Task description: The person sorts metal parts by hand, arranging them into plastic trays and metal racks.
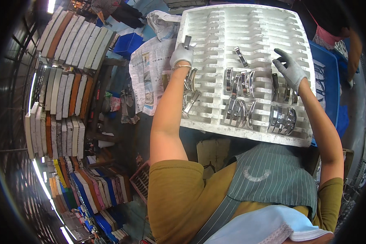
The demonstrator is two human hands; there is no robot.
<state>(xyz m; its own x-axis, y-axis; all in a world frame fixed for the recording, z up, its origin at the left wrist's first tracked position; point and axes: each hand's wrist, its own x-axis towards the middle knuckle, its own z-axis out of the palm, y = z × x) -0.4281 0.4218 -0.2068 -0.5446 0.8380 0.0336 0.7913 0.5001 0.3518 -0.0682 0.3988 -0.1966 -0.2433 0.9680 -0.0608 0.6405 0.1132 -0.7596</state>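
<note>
My left hand [182, 56], in a pale glove with a band at the wrist, is closed on a small shiny metal piece [187, 41] that sticks up past the fingers, over the left edge of a white slotted foam tray [248, 32]. Over the tray's right side is my right hand [292, 72], also gloved, with dark fingertips; its fingers are apart and appear to hold nothing. Polished curved metal pieces [244, 84] stand in the tray's nearer slots in several groups. One metal piece [240, 57] lies tilted across the slots between my hands.
Newspaper sheets [148, 73] and a blue bin [128, 44] are left of the tray. Under its right side is a blue crate [329, 81]. Stacked foam trays [75, 40] fill the far left. Another person [120, 12] stands at the top left, and a person's arm [355, 53] shows at right.
</note>
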